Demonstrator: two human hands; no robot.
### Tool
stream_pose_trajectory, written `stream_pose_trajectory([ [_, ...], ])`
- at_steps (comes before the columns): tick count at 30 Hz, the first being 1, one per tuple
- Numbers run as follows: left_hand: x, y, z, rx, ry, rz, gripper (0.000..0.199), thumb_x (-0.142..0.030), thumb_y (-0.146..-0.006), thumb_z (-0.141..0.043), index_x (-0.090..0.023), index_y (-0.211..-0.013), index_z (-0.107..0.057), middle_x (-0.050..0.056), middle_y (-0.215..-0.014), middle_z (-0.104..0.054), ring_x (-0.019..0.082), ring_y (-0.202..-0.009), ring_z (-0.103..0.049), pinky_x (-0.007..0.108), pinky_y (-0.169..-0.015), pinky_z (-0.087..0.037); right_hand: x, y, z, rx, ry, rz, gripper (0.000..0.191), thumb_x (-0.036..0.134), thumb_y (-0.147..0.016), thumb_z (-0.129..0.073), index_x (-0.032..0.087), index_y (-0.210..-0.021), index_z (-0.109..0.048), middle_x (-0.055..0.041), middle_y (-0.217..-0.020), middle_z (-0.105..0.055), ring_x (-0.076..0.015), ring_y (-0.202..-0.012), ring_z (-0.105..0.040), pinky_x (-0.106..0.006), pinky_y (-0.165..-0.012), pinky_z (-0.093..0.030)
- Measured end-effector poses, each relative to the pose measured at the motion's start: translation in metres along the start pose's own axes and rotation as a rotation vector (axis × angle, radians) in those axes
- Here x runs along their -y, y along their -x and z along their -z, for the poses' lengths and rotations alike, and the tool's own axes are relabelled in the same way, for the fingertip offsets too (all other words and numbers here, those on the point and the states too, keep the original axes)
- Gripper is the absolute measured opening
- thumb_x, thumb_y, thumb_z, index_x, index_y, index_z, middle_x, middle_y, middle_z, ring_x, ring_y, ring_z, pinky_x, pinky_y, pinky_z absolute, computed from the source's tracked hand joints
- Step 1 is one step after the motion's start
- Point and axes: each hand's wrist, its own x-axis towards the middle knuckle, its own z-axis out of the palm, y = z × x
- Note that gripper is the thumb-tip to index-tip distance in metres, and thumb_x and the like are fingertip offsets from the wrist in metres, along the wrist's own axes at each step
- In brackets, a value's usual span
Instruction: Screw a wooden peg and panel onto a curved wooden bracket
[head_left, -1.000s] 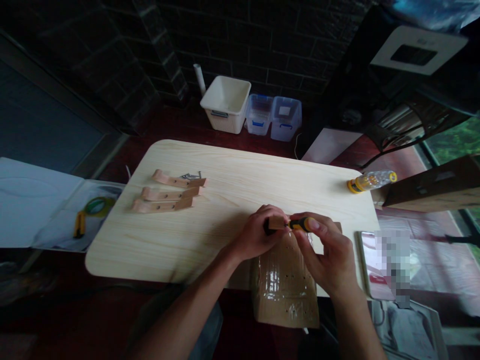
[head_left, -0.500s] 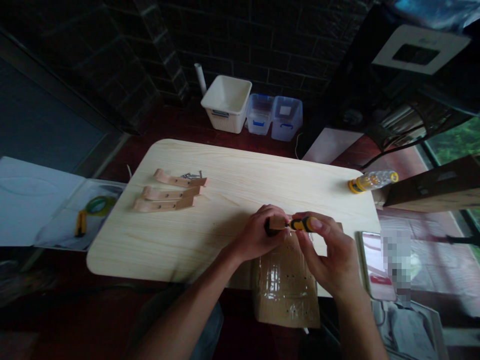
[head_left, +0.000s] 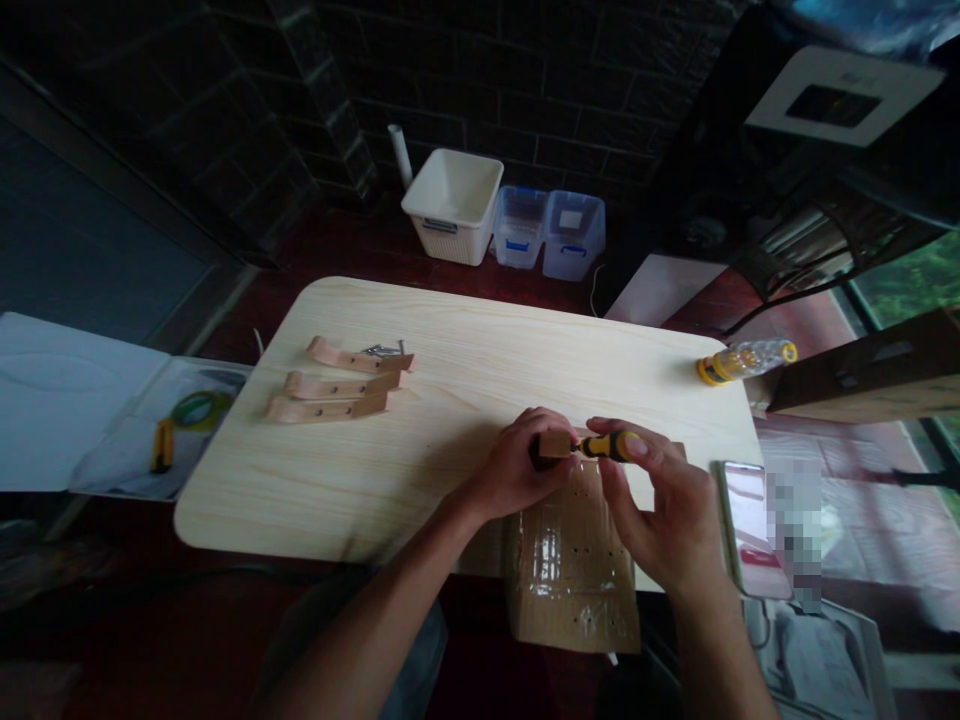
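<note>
1. A small wooden piece [head_left: 556,444] was held over the far end of a taped cardboard piece [head_left: 574,580], at the near side of the table [head_left: 480,340]; whether the two were joined could not be told, as the contact was covered by fingers
2. The wooden piece was gripped by the left hand [head_left: 525,462], its fingers curled closed around it, presumably so that any twist or push from the tool could be resisted
3. A yellow-and-black screwdriver [head_left: 609,446] was pinched at its handle between the thumb and fingers of the right hand [head_left: 671,500], the palm left partly open, a grip probably suited to fine turning
4. The shaft was pointed leftward, its tip brought up to the wooden piece; whether a screw was engaged there could not be made out
5. The cardboard, dotted with small holes, was left hanging over the near edge, perhaps so that it could be reached from both faces
6. Three curved wooden hooks [head_left: 345,387] were laid roughly parallel on the left, with loose screws [head_left: 384,351] beside the farthest one, apparently grouped to be within reach
7. A clear yellow-capped container [head_left: 750,358] was stood at the far right corner, and a phone [head_left: 746,510] was laid by the right edge, both well apart from the hooks
</note>
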Motion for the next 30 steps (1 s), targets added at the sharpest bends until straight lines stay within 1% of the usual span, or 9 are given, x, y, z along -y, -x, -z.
stream_pose_trajectory([
  [2,-0.0003,-0.0001,0.0001,0.004,-0.001,0.006,0.018,-0.029,-0.091,-0.073,-0.022,-0.106,-0.065,0.008,-0.113,-0.073,0.025,-0.109,-0.068,0.046,-0.099,-0.056,-0.0002,0.0005,0.0002,-0.005,0.007,-0.007,0.066,0.002,-0.094,-0.064,0.038,-0.147,-0.049,-0.0041,-0.127,-0.072,-0.0201,-0.116,-0.073,-0.040,-0.092,-0.065],
  [6,0.0000,-0.0003,-0.0002,0.004,-0.009,0.015,0.017,-0.030,-0.092,-0.073,-0.022,-0.105,-0.066,0.008,-0.113,-0.073,0.025,-0.109,-0.068,0.046,-0.100,-0.056,-0.0016,0.0012,0.0013,-0.021,0.018,-0.017,0.058,0.003,-0.094,-0.066,0.036,-0.140,-0.054,-0.0042,-0.122,-0.070,-0.0200,-0.109,-0.074,-0.040,-0.088,-0.066],
  [8,0.0007,-0.0003,-0.0005,0.000,-0.010,0.017,0.018,-0.030,-0.091,-0.074,-0.022,-0.105,-0.066,0.008,-0.113,-0.073,0.025,-0.109,-0.068,0.046,-0.100,-0.056,-0.0019,0.0011,0.0012,-0.013,0.020,-0.007,0.057,0.004,-0.093,-0.067,0.036,-0.139,-0.054,-0.0050,-0.125,-0.070,-0.0207,-0.113,-0.073,-0.041,-0.090,-0.065],
  [11,0.0011,-0.0003,-0.0005,-0.005,-0.009,0.005,0.018,-0.029,-0.091,-0.074,-0.022,-0.106,-0.067,0.008,-0.112,-0.073,0.024,-0.107,-0.068,0.045,-0.098,-0.056,-0.0015,0.0014,0.0002,0.001,-0.016,0.007,0.062,0.003,-0.094,-0.065,0.036,-0.144,-0.050,-0.0059,-0.132,-0.070,-0.0213,-0.121,-0.071,-0.042,-0.094,-0.064],
  [14,0.0001,-0.0003,-0.0001,-0.006,-0.008,-0.010,0.018,-0.028,-0.091,-0.073,-0.022,-0.106,-0.066,0.008,-0.111,-0.073,0.024,-0.106,-0.068,0.045,-0.098,-0.056,-0.0015,0.0021,-0.0008,-0.001,-0.026,-0.002,0.062,0.001,-0.095,-0.062,0.036,-0.145,-0.050,-0.0044,-0.129,-0.072,-0.0193,-0.118,-0.072,-0.040,-0.093,-0.065],
  [20,-0.0013,-0.0008,0.0003,0.007,-0.013,0.022,0.017,-0.028,-0.091,-0.073,-0.023,-0.105,-0.067,0.008,-0.113,-0.073,0.025,-0.109,-0.067,0.046,-0.100,-0.056,-0.0033,0.0012,-0.0003,-0.038,0.044,-0.071,0.043,0.011,-0.096,-0.067,0.033,-0.131,-0.060,-0.0045,-0.118,-0.074,-0.0200,-0.105,-0.076,-0.040,-0.084,-0.065],
  [21,-0.0010,-0.0009,0.0001,0.007,-0.012,0.018,0.017,-0.028,-0.091,-0.074,-0.023,-0.105,-0.067,0.008,-0.113,-0.073,0.025,-0.110,-0.067,0.046,-0.100,-0.056,-0.0032,0.0010,-0.0002,-0.039,0.045,-0.061,0.044,0.011,-0.095,-0.067,0.033,-0.132,-0.059,-0.0047,-0.118,-0.074,-0.0201,-0.105,-0.076,-0.040,-0.084,-0.066],
  [26,0.0002,-0.0010,-0.0005,0.001,-0.001,0.000,0.017,-0.028,-0.091,-0.073,-0.023,-0.106,-0.066,0.008,-0.113,-0.073,0.025,-0.109,-0.068,0.046,-0.099,-0.056,-0.0021,0.0024,-0.0004,-0.020,0.001,-0.012,0.059,0.006,-0.095,-0.063,0.035,-0.145,-0.051,-0.0068,-0.133,-0.072,-0.0231,-0.121,-0.073,-0.044,-0.092,-0.067],
  [30,-0.0003,-0.0004,-0.0005,-0.001,-0.011,0.005,0.015,-0.027,-0.092,-0.072,-0.022,-0.106,-0.066,0.008,-0.112,-0.073,0.024,-0.108,-0.068,0.046,-0.098,-0.057,-0.0035,0.0034,0.0009,-0.024,0.034,-0.027,0.056,0.007,-0.095,-0.065,0.036,-0.142,-0.054,-0.0042,-0.124,-0.075,-0.0201,-0.111,-0.075,-0.040,-0.088,-0.067],
])
